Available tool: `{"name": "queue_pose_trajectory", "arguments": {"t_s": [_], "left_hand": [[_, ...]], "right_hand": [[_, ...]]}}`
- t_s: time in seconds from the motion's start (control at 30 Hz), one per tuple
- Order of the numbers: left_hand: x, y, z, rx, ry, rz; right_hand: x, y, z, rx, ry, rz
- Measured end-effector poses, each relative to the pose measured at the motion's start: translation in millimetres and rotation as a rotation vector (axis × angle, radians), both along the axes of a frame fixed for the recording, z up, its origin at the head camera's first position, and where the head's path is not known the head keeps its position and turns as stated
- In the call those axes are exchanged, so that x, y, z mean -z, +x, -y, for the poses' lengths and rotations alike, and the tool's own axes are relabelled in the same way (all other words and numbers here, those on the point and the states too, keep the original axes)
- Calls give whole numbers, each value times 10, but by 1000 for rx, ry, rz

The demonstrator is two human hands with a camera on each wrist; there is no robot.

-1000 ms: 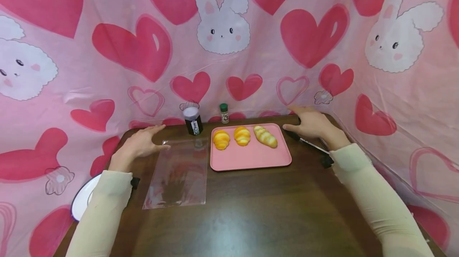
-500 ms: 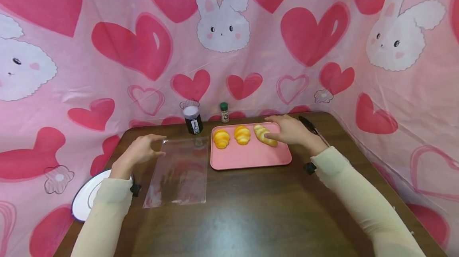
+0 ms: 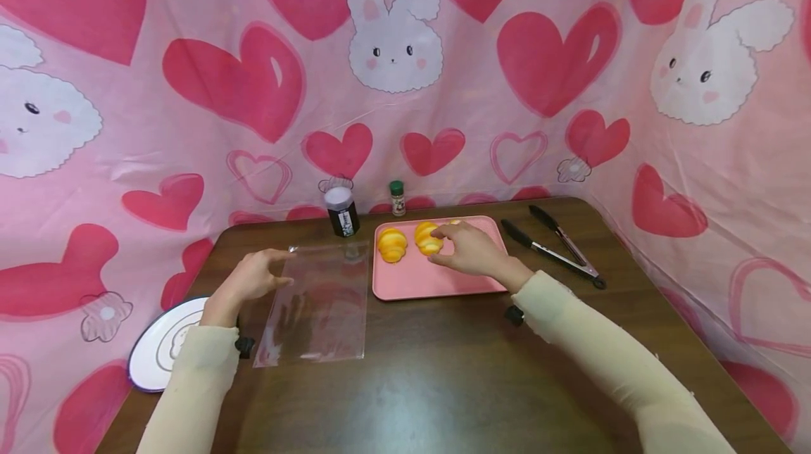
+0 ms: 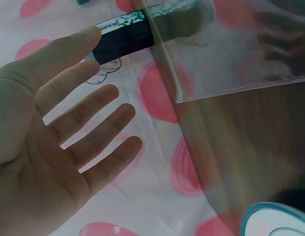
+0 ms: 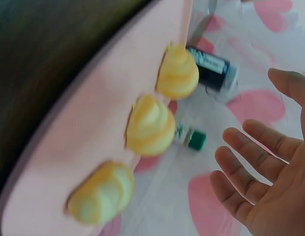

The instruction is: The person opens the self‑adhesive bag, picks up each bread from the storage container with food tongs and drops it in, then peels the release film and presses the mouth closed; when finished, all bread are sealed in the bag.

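Note:
My right hand (image 3: pixel 469 250) hovers over the right part of a pink tray (image 3: pixel 412 285), fingers spread and holding nothing. Three toy-like bread rolls lie in a row there: a left roll (image 3: pixel 391 246), a middle roll (image 3: pixel 427 237) and a longer right roll (image 5: pixel 103 194), mostly hidden behind the hand in the head view. My left hand (image 3: pixel 256 276) is held near the upper left edge of a clear plastic bag (image 3: pixel 323 313) lying flat on the table. Its fingers (image 4: pixel 108 167) are apart with nothing between them.
Black-tipped metal tongs (image 3: pixel 564 257) lie spread on the right of the dark wooden table (image 3: pixel 431 369). A dark jar with a pale lid (image 3: pixel 343 218) and a green-capped shaker (image 3: pixel 397 200) stand at the back. A white plate (image 3: pixel 152 355) sits at the left edge.
My right hand has moved left from above the tongs, across the long roll, to the tray's middle right, uncovering the tongs. The left hand has shifted only slightly.

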State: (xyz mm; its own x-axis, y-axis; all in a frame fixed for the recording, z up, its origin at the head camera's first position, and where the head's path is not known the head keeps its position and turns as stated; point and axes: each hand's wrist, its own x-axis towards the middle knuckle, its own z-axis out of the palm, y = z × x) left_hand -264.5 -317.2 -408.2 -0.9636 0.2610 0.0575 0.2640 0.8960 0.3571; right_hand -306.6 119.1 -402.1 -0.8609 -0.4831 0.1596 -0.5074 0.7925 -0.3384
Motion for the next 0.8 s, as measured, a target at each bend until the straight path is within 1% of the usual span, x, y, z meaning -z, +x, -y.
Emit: {"name": "queue_pose_trajectory", "arguments": {"t_s": [0.27, 0.47, 0.53, 0.67, 0.73, 0.8], "left_hand": [[75, 16, -8, -31, 26, 62], [149, 36, -12, -54, 44, 116], [170, 43, -15, -53, 50, 124], [196, 45, -21, -43, 43, 119], [205, 39, -18, -40, 38, 116], [212, 38, -16, -34, 30, 109]], "right_hand": [[110, 12, 307, -12, -33, 99], [202, 3, 473, -53, -8, 77], [223, 6, 531, -74, -2, 81], [258, 20, 652, -92, 10, 130], [286, 23, 715, -100, 24, 132], [322, 20, 775, -110, 44, 116]]}}
